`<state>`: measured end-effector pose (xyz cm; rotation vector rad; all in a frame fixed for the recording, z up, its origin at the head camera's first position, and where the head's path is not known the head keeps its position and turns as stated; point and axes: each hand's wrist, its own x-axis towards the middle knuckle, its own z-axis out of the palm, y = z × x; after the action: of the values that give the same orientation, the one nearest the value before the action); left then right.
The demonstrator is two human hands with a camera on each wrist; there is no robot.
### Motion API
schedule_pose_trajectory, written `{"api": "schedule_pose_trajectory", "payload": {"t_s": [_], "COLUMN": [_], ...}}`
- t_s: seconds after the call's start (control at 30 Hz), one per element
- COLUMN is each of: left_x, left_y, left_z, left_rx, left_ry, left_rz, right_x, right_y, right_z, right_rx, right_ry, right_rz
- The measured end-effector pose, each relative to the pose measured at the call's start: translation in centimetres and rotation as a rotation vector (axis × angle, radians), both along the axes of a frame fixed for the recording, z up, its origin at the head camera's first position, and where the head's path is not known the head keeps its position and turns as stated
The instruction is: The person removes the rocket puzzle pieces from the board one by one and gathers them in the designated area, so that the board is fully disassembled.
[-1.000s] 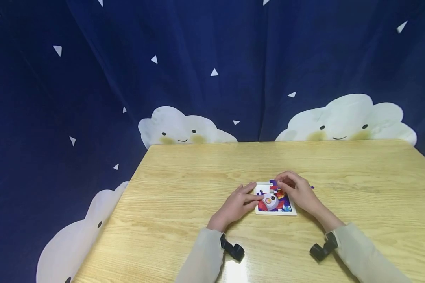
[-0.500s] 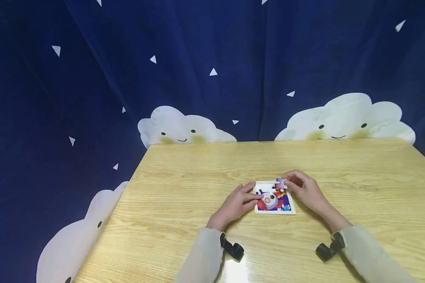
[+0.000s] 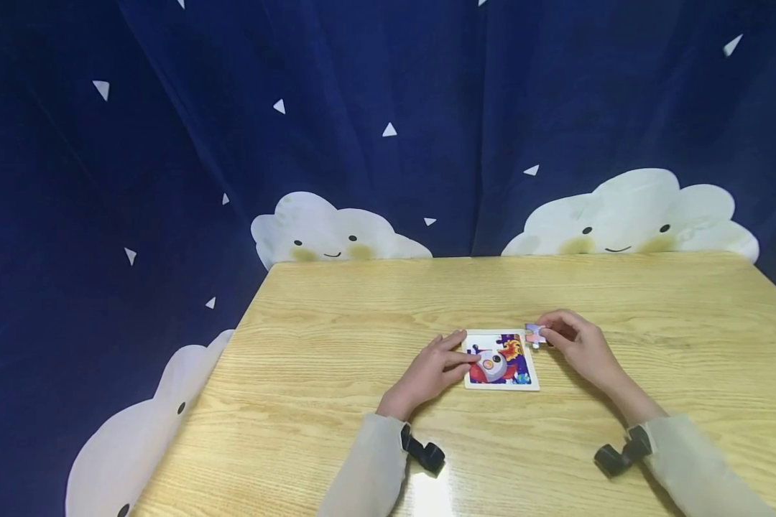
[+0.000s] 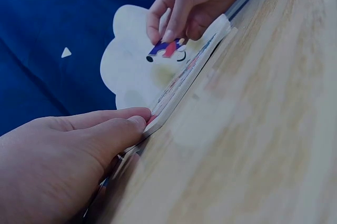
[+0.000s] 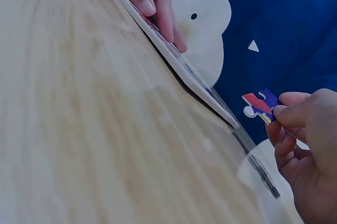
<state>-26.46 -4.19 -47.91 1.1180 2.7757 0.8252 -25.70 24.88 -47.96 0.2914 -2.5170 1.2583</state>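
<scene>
My right hand [image 3: 585,352] pinches a purple and red jigsaw piece [image 3: 533,334] between thumb and fingertips, just off the upper right corner of a white-framed puzzle board [image 3: 501,388]. In the right wrist view the jigsaw piece [image 5: 261,104] is held up above the table, apart from the board. The left hand [image 3: 425,377] rests on the board's left side, its extended fingers touching the picture and upper left corner. The joined pieces show a round bird-like character [image 3: 490,368]; a white gap lies at the board's upper left.
On the wooden table [image 3: 323,345], small dark flat shapes [image 5: 268,182] lie near the right hand in the right wrist view, too edge-on to identify. A dark blue curtain [image 3: 362,93] with clouds hangs behind the table's far edge.
The right hand has lifted the jigsaw piece from the board's upper part and carried it right, past the frame, uncovering more white backing. The left hand has stayed in place.
</scene>
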Motion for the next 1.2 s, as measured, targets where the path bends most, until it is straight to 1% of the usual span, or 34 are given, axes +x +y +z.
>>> {"api": "schedule_pose_trajectory", "payload": {"t_s": [0.17, 0.4, 0.47, 0.7, 0.87, 1.1, 1.2], "left_x": [0.0, -0.1, -0.1, -0.1, -0.2, -0.2, -0.2], "left_y": [0.0, 0.0, 0.0, -0.1, -0.1, -0.1, -0.1], "left_z": [0.0, 0.0, 0.0, -0.2, -0.2, -0.2, -0.2], "left_rx": [0.012, 0.006, 0.006, -0.008, -0.005, 0.001, 0.009], "left_ry": [-0.028, -0.025, -0.029, 0.022, 0.020, 0.032, 0.015], "left_rz": [0.003, 0.002, 0.002, 0.003, 0.003, -0.005, -0.006], "right_x": [0.2, 0.4, 0.5, 0.8, 1.0, 1.2, 1.3], "right_y": [1.0, 2.3, 2.7, 4.0, 5.0, 6.2, 6.8], "right_z": [0.2, 0.3, 0.3, 0.2, 0.1, 0.0, 0.0], "right_rx": [0.006, 0.011, 0.011, 0.025, 0.045, 0.034, 0.038], "right_ry": [-0.033, -0.070, -0.073, -0.064, -0.054, -0.059, -0.054], "right_rz": [-0.020, -0.046, -0.054, -0.074, -0.090, -0.097, -0.100]}}
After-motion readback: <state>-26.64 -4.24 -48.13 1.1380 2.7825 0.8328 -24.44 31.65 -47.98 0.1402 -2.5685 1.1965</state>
